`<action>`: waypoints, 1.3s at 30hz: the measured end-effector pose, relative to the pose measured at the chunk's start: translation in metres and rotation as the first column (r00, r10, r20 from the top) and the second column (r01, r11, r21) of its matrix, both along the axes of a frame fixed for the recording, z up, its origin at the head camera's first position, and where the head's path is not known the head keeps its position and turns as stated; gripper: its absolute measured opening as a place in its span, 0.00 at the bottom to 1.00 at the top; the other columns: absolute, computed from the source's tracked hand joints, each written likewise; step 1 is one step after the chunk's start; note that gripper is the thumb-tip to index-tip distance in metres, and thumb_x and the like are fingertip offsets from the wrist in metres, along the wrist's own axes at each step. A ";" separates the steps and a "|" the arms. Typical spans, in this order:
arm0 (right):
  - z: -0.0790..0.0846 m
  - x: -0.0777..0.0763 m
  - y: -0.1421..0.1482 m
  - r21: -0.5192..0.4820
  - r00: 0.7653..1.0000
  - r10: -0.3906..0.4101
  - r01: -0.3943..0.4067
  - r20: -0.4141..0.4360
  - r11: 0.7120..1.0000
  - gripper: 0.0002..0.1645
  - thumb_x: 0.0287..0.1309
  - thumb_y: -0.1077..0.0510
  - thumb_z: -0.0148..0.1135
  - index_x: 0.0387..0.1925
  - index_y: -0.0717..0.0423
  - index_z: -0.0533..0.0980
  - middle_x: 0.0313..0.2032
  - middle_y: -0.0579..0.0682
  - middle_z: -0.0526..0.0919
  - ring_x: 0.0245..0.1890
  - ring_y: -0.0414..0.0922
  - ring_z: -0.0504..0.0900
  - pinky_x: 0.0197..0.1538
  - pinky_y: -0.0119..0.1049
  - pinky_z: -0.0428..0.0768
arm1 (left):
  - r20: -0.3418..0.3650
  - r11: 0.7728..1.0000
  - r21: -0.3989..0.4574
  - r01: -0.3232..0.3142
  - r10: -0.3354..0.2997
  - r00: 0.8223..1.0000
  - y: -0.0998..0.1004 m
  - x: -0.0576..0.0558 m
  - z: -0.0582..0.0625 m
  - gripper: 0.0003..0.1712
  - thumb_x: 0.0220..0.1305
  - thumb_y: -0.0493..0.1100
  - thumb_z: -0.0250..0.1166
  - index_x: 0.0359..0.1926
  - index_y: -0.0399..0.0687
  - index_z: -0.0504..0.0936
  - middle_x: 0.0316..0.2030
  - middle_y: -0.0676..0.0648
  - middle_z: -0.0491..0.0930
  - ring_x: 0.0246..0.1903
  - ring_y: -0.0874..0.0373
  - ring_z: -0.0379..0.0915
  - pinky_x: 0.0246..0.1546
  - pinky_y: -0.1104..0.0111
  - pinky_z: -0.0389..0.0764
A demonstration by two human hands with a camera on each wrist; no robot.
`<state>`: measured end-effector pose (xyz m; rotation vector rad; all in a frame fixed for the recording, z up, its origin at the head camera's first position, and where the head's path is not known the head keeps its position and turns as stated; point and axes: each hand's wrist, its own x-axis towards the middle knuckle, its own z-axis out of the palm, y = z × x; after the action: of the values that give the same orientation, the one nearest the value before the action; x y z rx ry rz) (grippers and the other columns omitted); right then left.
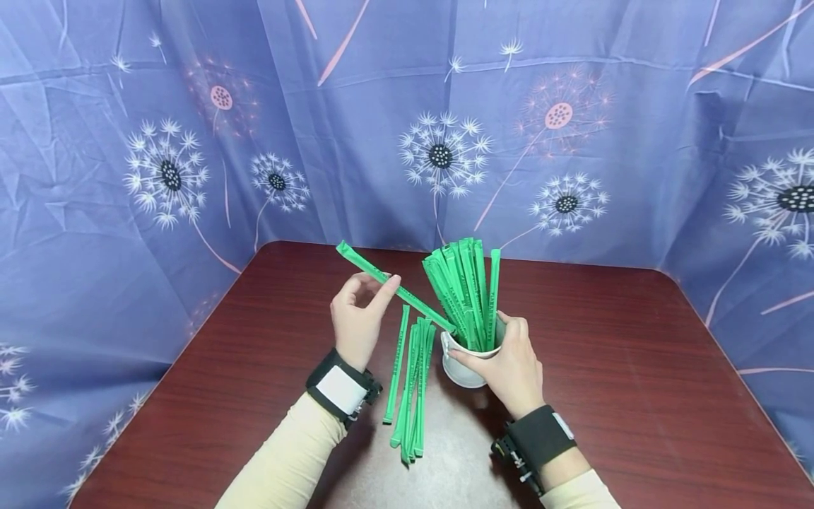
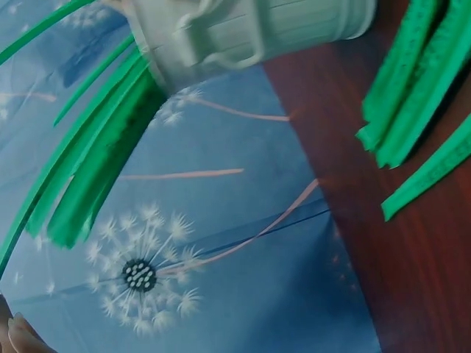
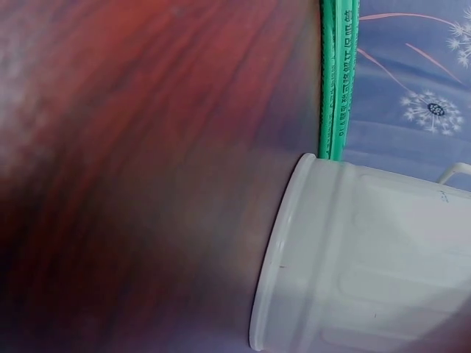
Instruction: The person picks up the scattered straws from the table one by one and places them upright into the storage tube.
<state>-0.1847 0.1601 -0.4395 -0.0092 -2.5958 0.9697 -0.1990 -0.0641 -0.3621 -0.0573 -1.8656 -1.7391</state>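
Observation:
My left hand [image 1: 362, 318] pinches a long, thin green wrapped stick [image 1: 394, 284] between thumb and fingers. The stick slants, and its lower end reaches the rim of a small white pail [image 1: 464, 373]. Several more green wrapped sticks [image 1: 464, 283] stand bunched in the pail, leaning mostly left. My right hand [image 1: 516, 367] grips the pail from the right, thumb across the near rim. In the left wrist view the pail [image 2: 257, 29] shows its handle, with the bunched sticks [image 2: 110, 147] beside it. The pail's wall [image 3: 375, 257] fills the lower right of the right wrist view.
Several loose green sticks [image 1: 413, 389] lie in a small pile on the dark red-brown table [image 1: 610, 367], left of the pail. One stick [image 1: 397, 364] lies slightly apart from them. A blue curtain [image 1: 356, 141] with dandelion prints hangs around the table's far and side edges.

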 end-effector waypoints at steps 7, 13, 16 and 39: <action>-0.003 -0.002 0.001 -0.006 1.000 0.004 -0.005 -0.017 1.000 0.64 0.31 0.30 0.80 0.66 0.57 0.64 0.53 0.54 0.72 0.46 0.54 0.81 0.36 0.55 0.81 | 0.078 0.979 -0.206 0.009 0.008 0.997 0.019 -0.009 -0.021 0.13 0.58 0.54 0.73 0.31 0.51 0.85 0.28 0.53 0.85 0.31 0.62 0.79 0.33 0.70 0.76; -0.006 -0.002 0.000 -0.003 1.000 0.008 -0.008 -0.024 1.000 0.64 0.31 0.29 0.80 0.66 0.57 0.64 0.53 0.55 0.72 0.46 0.54 0.81 0.35 0.55 0.81 | 0.110 0.929 -0.366 0.058 -0.019 0.994 0.032 -0.016 -0.031 0.12 0.58 0.53 0.72 0.29 0.53 0.84 0.27 0.54 0.85 0.26 0.61 0.75 0.28 0.72 0.71; -0.006 -0.002 -0.001 0.000 0.999 0.009 -0.009 -0.035 1.000 0.64 0.31 0.30 0.80 0.66 0.57 0.64 0.53 0.55 0.73 0.45 0.54 0.81 0.34 0.55 0.81 | 0.131 0.901 -0.427 0.076 -0.022 0.991 0.035 -0.018 -0.034 0.12 0.59 0.54 0.72 0.29 0.53 0.83 0.28 0.55 0.85 0.27 0.63 0.74 0.29 0.72 0.72; -0.005 -0.002 0.000 -0.008 0.998 0.019 -0.019 -0.055 1.000 0.64 0.32 0.30 0.80 0.68 0.52 0.63 0.51 0.54 0.71 0.45 0.52 0.80 0.33 0.54 0.81 | 0.475 0.559 -0.731 0.391 0.005 0.880 0.006 -0.024 -0.071 0.20 0.62 0.50 0.69 0.51 0.44 0.85 0.45 0.45 0.85 0.45 0.50 0.82 0.44 0.60 0.82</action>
<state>-0.1866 0.1602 -0.4449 0.0393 -2.5463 0.9736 -0.2230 -0.0586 -0.4334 -0.2757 -2.9802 -0.8619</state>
